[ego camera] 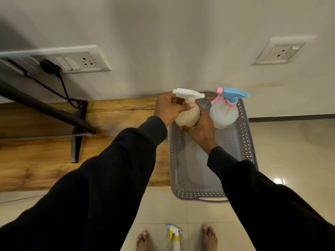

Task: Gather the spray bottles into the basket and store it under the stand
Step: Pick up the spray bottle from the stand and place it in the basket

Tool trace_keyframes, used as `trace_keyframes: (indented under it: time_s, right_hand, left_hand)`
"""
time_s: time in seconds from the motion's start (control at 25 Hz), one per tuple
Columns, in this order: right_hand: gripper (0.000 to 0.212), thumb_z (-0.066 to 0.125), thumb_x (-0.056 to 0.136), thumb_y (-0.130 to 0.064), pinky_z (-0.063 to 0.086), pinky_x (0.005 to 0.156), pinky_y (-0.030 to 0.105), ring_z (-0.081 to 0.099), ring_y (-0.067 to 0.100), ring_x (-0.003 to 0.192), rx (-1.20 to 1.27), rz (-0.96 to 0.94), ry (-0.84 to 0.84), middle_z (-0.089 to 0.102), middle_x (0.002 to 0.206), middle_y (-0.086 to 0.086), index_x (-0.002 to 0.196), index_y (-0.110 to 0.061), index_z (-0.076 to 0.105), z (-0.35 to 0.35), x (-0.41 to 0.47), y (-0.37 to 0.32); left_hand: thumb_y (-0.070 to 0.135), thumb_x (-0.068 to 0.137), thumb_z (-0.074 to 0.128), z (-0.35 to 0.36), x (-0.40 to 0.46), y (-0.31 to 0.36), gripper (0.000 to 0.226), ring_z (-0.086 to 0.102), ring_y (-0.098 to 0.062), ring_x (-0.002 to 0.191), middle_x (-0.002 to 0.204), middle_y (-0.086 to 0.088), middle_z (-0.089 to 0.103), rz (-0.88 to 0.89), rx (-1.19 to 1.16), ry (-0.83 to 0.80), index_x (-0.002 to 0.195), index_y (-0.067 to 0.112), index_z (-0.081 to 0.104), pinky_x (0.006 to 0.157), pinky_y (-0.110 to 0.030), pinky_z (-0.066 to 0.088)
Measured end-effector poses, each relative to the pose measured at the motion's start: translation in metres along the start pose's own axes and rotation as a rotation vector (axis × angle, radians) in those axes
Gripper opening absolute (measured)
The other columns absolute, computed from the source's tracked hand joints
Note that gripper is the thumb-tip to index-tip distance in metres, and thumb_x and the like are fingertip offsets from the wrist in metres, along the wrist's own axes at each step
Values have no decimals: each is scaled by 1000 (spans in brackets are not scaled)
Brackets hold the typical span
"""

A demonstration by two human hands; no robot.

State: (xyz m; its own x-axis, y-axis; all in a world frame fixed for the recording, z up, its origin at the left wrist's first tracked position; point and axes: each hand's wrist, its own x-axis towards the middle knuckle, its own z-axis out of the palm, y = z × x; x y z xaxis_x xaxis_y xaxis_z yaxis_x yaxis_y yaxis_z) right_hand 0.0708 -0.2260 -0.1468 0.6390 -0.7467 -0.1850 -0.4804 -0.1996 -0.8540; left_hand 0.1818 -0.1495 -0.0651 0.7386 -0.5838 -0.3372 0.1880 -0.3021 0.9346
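A grey perforated basket point(244, 142) rests on the right end of the wooden stand. A round bottle with a blue and pink sprayer point(224, 113) stands upright in its far right corner. Both hands hold a second round bottle with a white sprayer point(188, 115) over the basket's far left corner. My left hand point(167, 107) grips its neck below the trigger, and my right hand point(201, 129) cups its belly from the near side. A third, slimmer bottle with a yellow trigger point(175, 236) stands on the floor between my bare feet.
The wooden stand top point(117, 115) runs left from the basket, bearing a black metal screen foot point(78, 131). On the wall above are a switch panel point(72, 60) with a black plug and cable, and a socket point(281, 51). Tiled floor point(290, 160) lies to the right.
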Motion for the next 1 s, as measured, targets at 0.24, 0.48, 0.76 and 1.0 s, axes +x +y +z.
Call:
trace_keyframes:
  time_s: [0.24,0.48,0.76,1.0]
  right_hand:
    - [83,85,66,-40,49,94,36,56,21,119,-19,29,-27,57,132,-1,135,-25,43,-1,5,2]
    - [93,87,64,-35,46,90,31,52,18,117,-1,77,-18,53,134,2,139,-20,35,-6,-7,-6]
    - [98,83,68,-34,41,108,44,42,22,134,24,90,-41,42,149,3,147,-21,27,-35,-56,-14]
    - [92,75,72,-59,41,106,36,45,6,119,101,56,-17,41,149,-7,146,-28,32,-79,-141,-60]
  left_hand:
    - [6,63,89,4,0,-3,55,69,-25,107,112,-13,74,9,24,-4,114,2,69,96,-46,55]
    - [-1,58,90,-4,-17,2,62,65,-15,108,114,-2,71,-5,30,-17,114,11,66,89,-29,53]
    - [6,58,91,-36,-71,14,91,49,-16,133,142,-2,56,-33,132,52,138,19,52,111,-40,42]
    - [13,62,90,-52,-161,17,98,37,-14,142,152,1,44,-48,246,76,146,26,41,116,-42,35]
